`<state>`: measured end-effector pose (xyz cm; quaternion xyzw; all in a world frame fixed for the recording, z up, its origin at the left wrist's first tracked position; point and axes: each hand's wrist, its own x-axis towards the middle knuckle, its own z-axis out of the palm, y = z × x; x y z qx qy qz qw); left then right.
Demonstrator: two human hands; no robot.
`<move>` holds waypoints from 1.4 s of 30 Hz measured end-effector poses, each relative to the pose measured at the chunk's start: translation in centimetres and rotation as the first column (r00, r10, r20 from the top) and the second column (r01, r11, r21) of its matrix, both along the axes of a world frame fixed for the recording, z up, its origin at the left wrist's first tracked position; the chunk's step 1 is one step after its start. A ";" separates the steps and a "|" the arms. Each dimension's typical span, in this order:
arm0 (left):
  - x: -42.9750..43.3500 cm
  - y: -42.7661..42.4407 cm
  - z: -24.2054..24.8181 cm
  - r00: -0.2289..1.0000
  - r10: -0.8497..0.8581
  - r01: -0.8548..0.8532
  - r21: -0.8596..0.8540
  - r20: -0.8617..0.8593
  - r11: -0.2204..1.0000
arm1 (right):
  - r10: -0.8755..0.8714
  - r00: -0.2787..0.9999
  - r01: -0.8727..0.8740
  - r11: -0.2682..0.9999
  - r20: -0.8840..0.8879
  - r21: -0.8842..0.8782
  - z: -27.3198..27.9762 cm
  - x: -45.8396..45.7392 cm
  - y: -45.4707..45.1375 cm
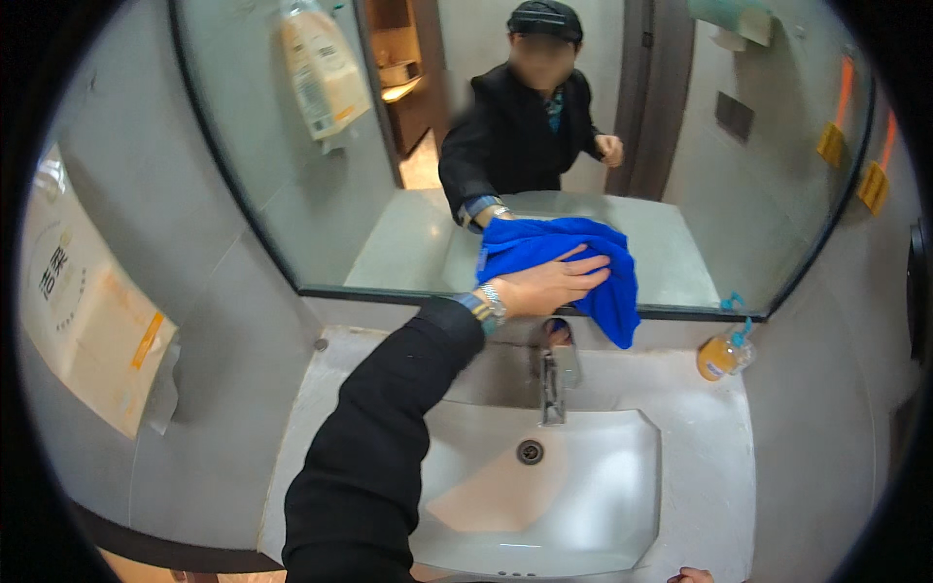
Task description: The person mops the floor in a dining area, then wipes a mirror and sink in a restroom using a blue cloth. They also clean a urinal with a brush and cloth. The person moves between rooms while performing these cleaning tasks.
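Note:
My left hand, with a metal-banded watch on its wrist, presses a blue cloth flat against the lower part of a black-framed wall mirror. Its fingers are spread over the fabric, and a loose corner of the cloth hangs down over the frame. My right hand shows only in part at the bottom edge, beside the front of the counter; its fingers look curled, but whether it holds anything is unclear. The mirror reflects a person in a dark jacket and cap.
Below the mirror are a chrome faucet and a white washbasin set in a pale counter. A pump bottle of orange liquid stands at the back right. A tissue pack hangs on the left wall, an orange strap with a yellow tag on the right.

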<state>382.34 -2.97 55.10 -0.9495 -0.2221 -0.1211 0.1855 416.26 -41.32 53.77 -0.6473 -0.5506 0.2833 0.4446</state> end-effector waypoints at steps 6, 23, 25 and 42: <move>-19.0 -7.7 -2.7 0.904 0.387 -0.312 0.339 -0.182 0.888 | 0.068 0.998 -0.068 0.997 0.008 -0.031 1.0 -4.1 0.3; -26.1 -20.6 -17.3 0.153 0.941 -0.747 -0.588 0.303 0.311 | 0.299 0.940 -0.302 0.953 0.163 -0.011 1.9 -17.4 0.6; -22.8 -18.7 -21.0 0.034 0.993 -0.801 -0.590 0.116 0.097 | 0.273 0.947 -0.276 0.961 0.167 -0.005 1.7 -17.3 0.0; -1.2 -16.9 -19.3 0.762 0.549 -0.161 -0.721 0.343 0.674 | 0.097 0.991 -0.091 0.994 0.095 -0.062 0.6 -15.0 -2.3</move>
